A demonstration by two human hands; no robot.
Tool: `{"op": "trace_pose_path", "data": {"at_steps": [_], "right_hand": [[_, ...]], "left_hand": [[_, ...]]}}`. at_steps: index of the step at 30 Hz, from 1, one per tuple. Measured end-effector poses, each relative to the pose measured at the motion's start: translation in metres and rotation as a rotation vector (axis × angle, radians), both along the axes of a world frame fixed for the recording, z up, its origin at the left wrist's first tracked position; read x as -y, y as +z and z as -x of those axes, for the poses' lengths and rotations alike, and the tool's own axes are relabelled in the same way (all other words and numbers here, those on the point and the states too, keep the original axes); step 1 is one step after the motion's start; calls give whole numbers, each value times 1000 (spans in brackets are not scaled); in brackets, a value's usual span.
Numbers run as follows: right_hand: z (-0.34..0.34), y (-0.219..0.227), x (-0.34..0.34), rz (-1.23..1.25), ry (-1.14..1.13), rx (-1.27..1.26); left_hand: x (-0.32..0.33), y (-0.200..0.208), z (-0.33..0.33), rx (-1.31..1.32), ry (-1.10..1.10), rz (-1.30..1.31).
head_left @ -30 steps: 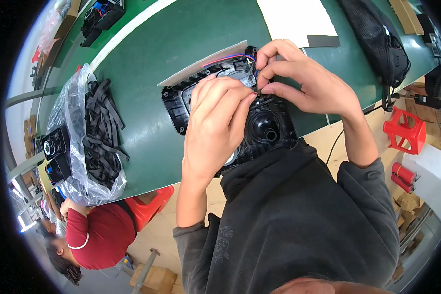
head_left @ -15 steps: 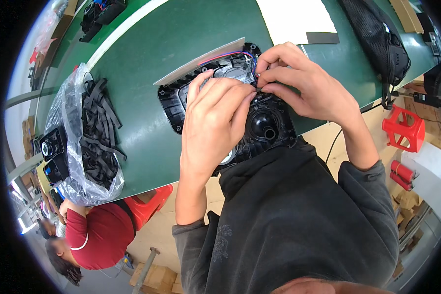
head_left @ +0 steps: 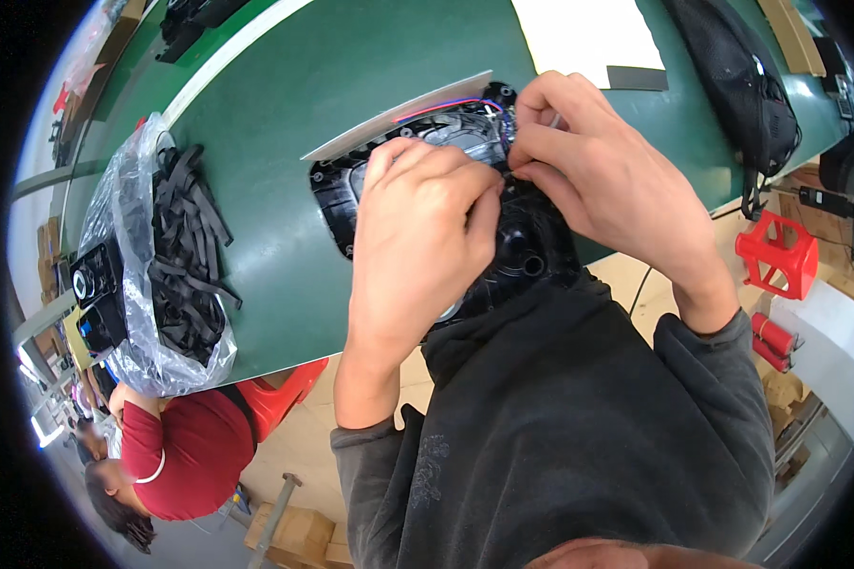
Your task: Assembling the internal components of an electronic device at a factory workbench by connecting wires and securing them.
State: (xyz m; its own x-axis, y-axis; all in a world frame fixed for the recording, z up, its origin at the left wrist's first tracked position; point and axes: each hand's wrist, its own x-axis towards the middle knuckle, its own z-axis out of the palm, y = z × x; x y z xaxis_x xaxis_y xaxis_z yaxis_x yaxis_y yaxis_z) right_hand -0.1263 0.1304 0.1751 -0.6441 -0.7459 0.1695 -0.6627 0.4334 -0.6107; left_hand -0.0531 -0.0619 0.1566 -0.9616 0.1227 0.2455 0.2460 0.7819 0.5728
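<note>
A black plastic housing [head_left: 336, 211] lies at the table's near edge, against my shirt, its inner side facing up. Red and blue wires [head_left: 443, 107] run along its far rim toward the right corner. A grey flat strip [head_left: 389, 119] leans along that far side. My left hand [head_left: 422, 223] rests over the middle of the housing, thumb and fingers pinched together. Opposite it, my right hand [head_left: 588, 156] also pinches, close to the wires at the right side. Whatever lies between the fingertips is too small or hidden to make out.
On the left, a clear plastic bag [head_left: 142, 327] holds black straps [head_left: 188, 223]. White paper [head_left: 588, 43] and a black bag [head_left: 731, 85] lie at the far right of the green table [head_left: 275, 275]. A person in a dark red shirt [head_left: 199, 450] sits at lower left. A red stool [head_left: 778, 254] stands right.
My left hand has shifted slightly right, covering more of the housing's round part. Both hands stay pinched near the same spot. The view has moved a little.
</note>
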Motion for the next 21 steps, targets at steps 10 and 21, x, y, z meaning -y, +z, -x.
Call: {"op": "trace_pose_path", "data": {"at_steps": [10,21], "right_hand": [[29,2,-9,-15,138,170],[38,8,-7,163,145,-28]], "left_hand": [[13,-3,-10,-152,5,-7],[195,-46,-60,45,961,727]]}}
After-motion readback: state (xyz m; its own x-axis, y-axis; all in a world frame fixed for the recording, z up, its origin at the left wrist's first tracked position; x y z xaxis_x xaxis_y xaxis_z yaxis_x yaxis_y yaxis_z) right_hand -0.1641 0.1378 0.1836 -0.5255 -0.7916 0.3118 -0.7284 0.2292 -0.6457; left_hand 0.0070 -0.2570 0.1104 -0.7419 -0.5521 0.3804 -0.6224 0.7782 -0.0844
